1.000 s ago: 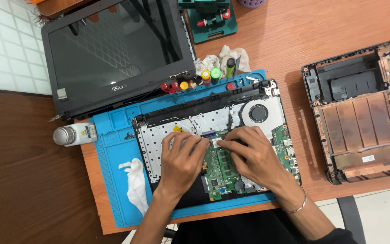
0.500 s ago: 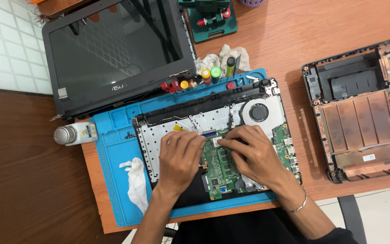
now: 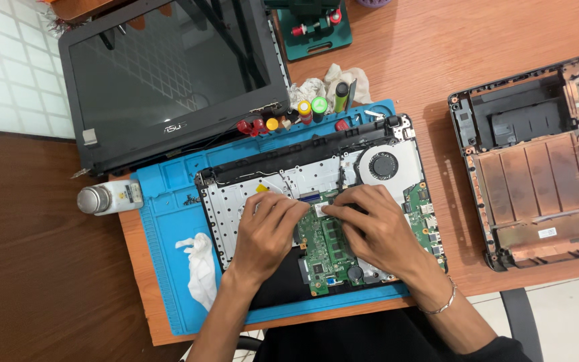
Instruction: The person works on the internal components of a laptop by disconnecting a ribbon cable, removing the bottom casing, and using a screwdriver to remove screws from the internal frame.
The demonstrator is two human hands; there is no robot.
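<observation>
Basically, hands: left hand (image 3: 266, 231) and right hand (image 3: 373, 228) flat, fingers curled, pressing green motherboard (image 3: 333, 251); grip unclear.
Around: cooling fan (image 3: 384, 164), white wipe (image 3: 199, 265), blue mat (image 3: 162, 221), detached screen (image 3: 169, 74), bottom case (image 3: 537, 167).

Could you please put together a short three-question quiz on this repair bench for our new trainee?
1. True or false: both hands rest on the opened laptop base.
2. Which lies on the blue mat left of the left hand? A) white cloth B) pliers C) phone
3. Name the round part just beyond the right hand.

Key:
1. True; fingertips meet over the green circuit board.
2. A, the white cloth.
3. The cooling fan.
</observation>
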